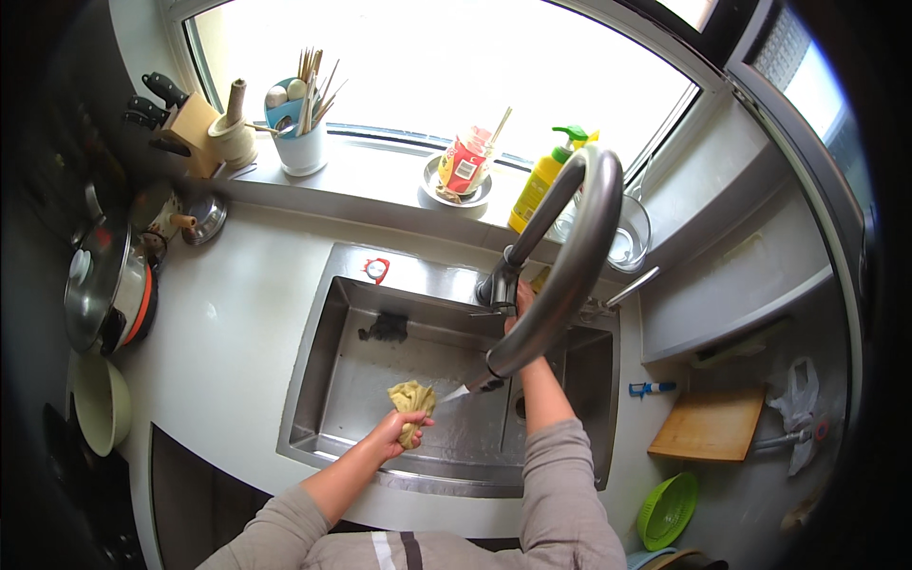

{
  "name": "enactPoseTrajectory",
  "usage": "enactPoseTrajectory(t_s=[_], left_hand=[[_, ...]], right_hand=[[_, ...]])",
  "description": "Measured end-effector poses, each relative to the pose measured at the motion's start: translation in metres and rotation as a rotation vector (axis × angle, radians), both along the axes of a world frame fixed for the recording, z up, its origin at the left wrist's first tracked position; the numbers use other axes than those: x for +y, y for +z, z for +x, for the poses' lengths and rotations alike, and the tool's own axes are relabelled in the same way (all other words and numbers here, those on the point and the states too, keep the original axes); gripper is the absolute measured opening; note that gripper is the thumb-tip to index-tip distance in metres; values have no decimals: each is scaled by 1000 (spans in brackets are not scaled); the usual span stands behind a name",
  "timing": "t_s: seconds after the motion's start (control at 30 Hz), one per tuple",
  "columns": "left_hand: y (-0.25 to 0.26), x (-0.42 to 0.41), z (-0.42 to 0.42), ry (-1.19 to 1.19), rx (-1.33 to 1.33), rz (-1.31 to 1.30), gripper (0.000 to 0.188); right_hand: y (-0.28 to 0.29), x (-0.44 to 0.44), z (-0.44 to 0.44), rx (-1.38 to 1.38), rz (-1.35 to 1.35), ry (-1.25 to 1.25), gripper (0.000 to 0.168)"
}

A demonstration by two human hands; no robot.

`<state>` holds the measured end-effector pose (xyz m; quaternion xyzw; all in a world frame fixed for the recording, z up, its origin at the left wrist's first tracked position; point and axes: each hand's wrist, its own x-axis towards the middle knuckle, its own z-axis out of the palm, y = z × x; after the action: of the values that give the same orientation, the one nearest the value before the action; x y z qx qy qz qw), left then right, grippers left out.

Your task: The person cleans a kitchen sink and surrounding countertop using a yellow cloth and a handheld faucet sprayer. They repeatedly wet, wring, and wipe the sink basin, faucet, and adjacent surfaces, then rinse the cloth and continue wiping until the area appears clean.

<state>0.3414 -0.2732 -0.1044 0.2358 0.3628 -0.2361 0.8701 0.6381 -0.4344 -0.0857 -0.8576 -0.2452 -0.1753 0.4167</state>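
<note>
My left hand (397, 432) grips a bunched, yellowish cloth (412, 397) above the near part of the stainless steel sink (342, 246). Just right of the cloth, water (454, 394) runs from the spout of the tall metal faucet (602, 206). My right arm reaches forward beneath the arched neck. Mostly hidden behind the faucet, my right hand (525, 295) is close to its base (503, 281); whether it holds the lever cannot be seen. A dark scrap of cloth or scouring material (388, 327) lies at the far left of the basin.
On the sill stand a knife block (189, 132), a mortar (235, 142), a utensil holder (299, 149), a jar (464, 164) and a yellow pump bottle (536, 189). A lidded pan (107, 285) is left. A wooden board (709, 425) and green basket (668, 509) are right.
</note>
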Motion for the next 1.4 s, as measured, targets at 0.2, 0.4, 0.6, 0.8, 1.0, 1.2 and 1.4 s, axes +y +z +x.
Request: enactPoseTrajectory(t_s=[0.2,0.4,0.6,0.8,1.0,1.2,1.4], left_hand=[[14,8,-8,36,-59,9,25],[0,5,-10,-5,-47,-9,25],[28,22,-1,-182,-164,337,31],[27,50,-37,-423,-499,1347,45],[61,112,-74,-191,-579,1787,32],[46,144,-103,-31,-639,1672,40],[54,141,-103,49,-537,1500,33]], right_hand=[[42,34,78,-122,-776,621,50],[8,17,77,558,-192,506,52],[-30,-14,-24,15,-791,72,42],[-71,19,-133,190,-450,480,51],[-124,146,-131,261,-358,343,56],[-151,242,-188,324,-283,384,47],[-145,128,-250,133,-460,1179,44]])
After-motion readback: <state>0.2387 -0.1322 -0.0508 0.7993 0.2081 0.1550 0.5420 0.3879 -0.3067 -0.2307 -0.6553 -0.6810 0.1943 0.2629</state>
